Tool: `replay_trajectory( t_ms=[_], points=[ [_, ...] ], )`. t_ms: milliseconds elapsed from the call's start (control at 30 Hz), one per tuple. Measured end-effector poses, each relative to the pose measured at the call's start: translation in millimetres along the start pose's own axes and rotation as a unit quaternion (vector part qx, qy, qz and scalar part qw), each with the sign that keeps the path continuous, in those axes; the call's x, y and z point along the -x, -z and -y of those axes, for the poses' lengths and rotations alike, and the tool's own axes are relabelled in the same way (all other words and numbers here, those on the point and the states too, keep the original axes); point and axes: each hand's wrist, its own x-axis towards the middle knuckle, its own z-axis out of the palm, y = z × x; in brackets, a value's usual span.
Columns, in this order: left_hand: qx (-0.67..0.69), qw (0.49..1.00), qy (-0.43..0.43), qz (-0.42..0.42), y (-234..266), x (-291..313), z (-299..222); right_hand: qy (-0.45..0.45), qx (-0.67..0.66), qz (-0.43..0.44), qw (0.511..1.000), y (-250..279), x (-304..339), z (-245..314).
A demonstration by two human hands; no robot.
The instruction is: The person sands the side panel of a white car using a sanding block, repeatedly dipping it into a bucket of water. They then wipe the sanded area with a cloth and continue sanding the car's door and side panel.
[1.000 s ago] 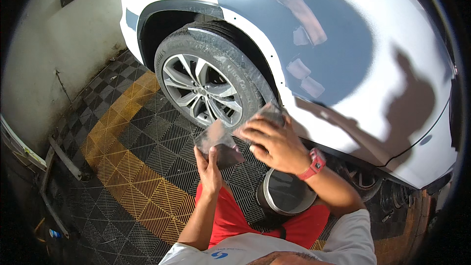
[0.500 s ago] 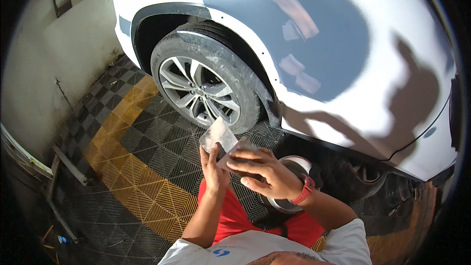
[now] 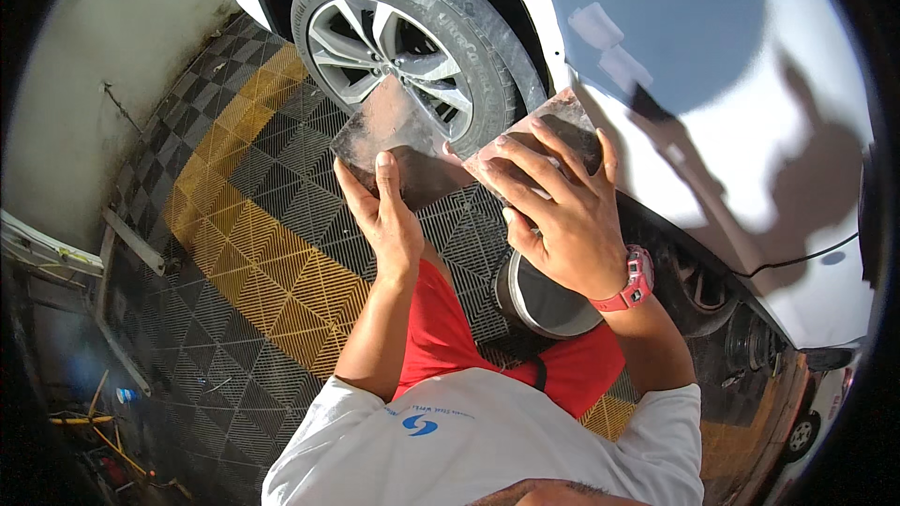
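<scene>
Pinkish paste is smeared over a flat, greyish plate (image 3: 392,136) that overlaps the lower edge of the car wheel (image 3: 429,66) in view. The left hand (image 3: 386,230), below the wheel, holds this plate by its near edge, thumb on the upper face; its other fingers are mostly hidden beneath. Below and to the right of the wheel, the right hand (image 3: 567,215) grips a second flat piece (image 3: 570,120), stained pink and dark, with its fingers spread across the face and its thumb near the lower edge. The two pieces meet in view beside the wheel's lower right; whether they touch, I cannot tell.

A red watch (image 3: 628,286) circles the right wrist. Farther below the wheel, partly behind that hand, stands a round container (image 3: 539,300) with a pale rim. To the right of the wheel, the white car body (image 3: 797,267) carries a grey area (image 3: 703,23) with pale pink patches (image 3: 597,26). A yellow strip of floor tiles (image 3: 248,248) runs left of and below the wheel.
</scene>
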Motion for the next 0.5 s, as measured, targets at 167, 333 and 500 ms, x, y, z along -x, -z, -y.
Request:
replay_trajectory(
  t_ms=[167,333,500],
  points=[
    [0.113,0.992,0.047,-0.033,-5,-3,-15,0.004,-0.006,0.011,1.000,-5,-13,6],
    [0.210,0.974,0.060,-0.063,-9,-6,-15,0.031,-0.032,0.047,0.998,-21,-15,7],
    [0.319,0.915,0.242,-0.047,20,0,74,0.063,0.120,0.033,0.990,18,-61,-20]
  ],
)
